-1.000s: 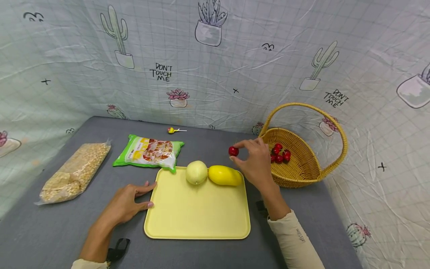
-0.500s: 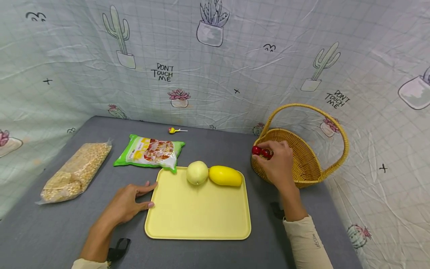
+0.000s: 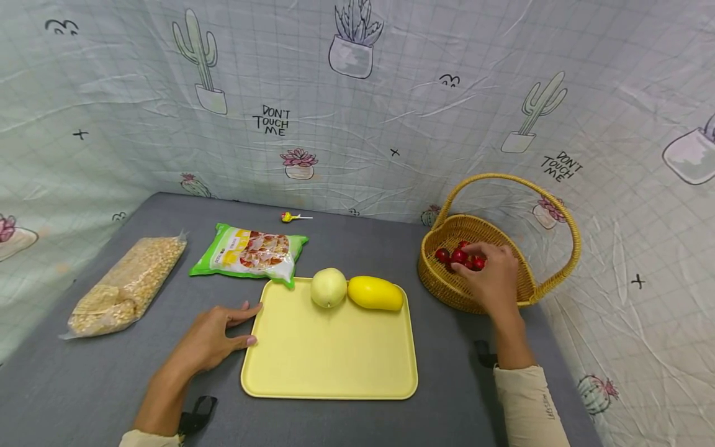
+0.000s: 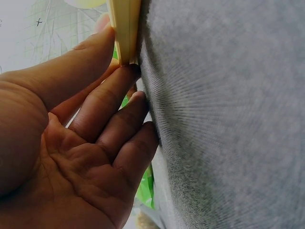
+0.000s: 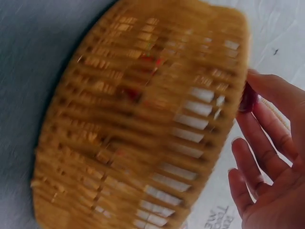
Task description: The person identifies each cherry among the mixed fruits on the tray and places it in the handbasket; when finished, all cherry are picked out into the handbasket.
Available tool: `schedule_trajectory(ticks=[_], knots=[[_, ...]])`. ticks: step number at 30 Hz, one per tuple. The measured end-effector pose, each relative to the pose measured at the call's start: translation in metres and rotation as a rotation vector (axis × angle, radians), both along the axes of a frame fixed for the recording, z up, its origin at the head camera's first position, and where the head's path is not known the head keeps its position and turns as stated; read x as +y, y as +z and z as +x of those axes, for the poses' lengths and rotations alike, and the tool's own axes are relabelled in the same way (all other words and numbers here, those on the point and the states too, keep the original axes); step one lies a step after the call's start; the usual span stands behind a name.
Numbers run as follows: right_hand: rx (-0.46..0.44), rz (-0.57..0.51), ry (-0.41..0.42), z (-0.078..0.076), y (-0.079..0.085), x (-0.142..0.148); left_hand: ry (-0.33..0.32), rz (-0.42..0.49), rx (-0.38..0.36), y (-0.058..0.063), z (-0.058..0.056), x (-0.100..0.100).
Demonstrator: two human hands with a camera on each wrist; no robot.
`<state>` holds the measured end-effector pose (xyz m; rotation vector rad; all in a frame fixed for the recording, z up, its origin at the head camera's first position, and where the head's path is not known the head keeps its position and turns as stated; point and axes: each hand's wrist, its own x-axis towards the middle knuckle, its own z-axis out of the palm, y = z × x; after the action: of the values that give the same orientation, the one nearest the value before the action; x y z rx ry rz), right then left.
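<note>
My right hand point(image 3: 494, 279) is over the wicker basket point(image 3: 447, 288) at the right, thumb and fingertips pinching a red cherry point(image 3: 459, 256). Several other cherries point(image 3: 442, 254) lie inside, partly covered by my fingers in the head view. Through the blurred basket weave, the right wrist view shows the held cherry point(image 5: 248, 98) close to the rim. My left hand point(image 3: 209, 335) touches the left edge of the yellow tray point(image 3: 329, 366) with thumb and index fingertips spread along it. On the tray's far side sit a pale green round fruit point(image 3: 328, 287) and a yellow mango point(image 3: 375, 293).
A green-and-white food bag point(image 3: 251, 254) lies behind the tray's left corner. Farther left is a clear bag of yellow kernels point(image 3: 131, 282). A lollipop point(image 3: 293, 217) rests near the back edge of the grey table point(image 3: 346, 425). The basket's tall handle point(image 3: 574, 242) arches above it.
My right hand has moved right with the cherry, from between tray and basket to over the basket's cherries. The left hand has stayed at the tray edge.
</note>
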<state>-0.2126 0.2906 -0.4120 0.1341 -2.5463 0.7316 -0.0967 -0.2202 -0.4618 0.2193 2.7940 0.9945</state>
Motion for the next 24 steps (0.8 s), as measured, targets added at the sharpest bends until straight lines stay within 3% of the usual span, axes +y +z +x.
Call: schedule_trajectory(ticks=[10,24], knots=[[-0.087,0.04,-0.048,-0.004,-0.007,0.027,0.003,0.004,-0.011,-0.001,0.0,0.0],[-0.301,0.1,-0.089,-0.014,-0.017,0.054,0.006,-0.003,-0.023,0.0,-0.001,-0.001]])
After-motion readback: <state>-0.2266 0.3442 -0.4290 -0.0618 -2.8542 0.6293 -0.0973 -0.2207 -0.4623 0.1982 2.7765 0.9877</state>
